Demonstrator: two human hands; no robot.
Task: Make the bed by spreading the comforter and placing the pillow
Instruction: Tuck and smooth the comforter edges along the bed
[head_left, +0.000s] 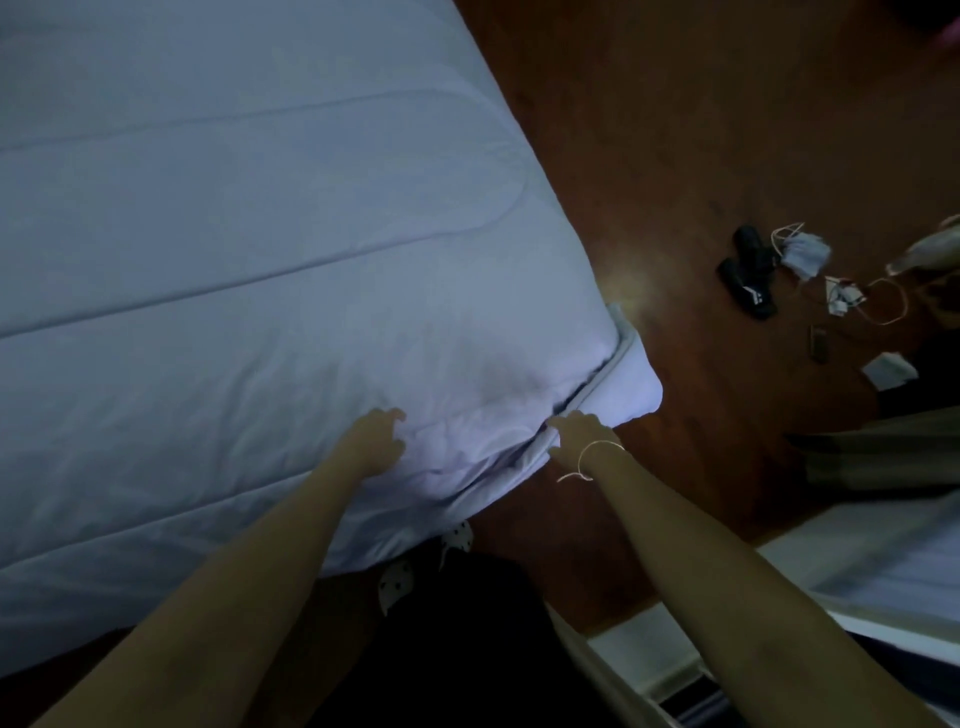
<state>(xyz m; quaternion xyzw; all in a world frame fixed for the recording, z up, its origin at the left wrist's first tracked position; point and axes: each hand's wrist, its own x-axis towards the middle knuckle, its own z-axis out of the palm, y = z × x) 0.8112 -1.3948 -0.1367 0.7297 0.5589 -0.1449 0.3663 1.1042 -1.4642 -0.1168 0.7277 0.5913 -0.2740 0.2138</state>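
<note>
Comforter (249, 270), pale blue and quilted, lies spread over the bed and fills the left of the view, its near right corner (623, 384) hanging over the wooden floor (675, 156). Left hand (376, 441) rests on the fabric with fingers curled, seemingly bunching it to hold the edge steady. Right hand (576, 431) reaches the folded seam at that corner, fingertips apparently pinching it, likely to square the corner. No pillow shows.
</note>
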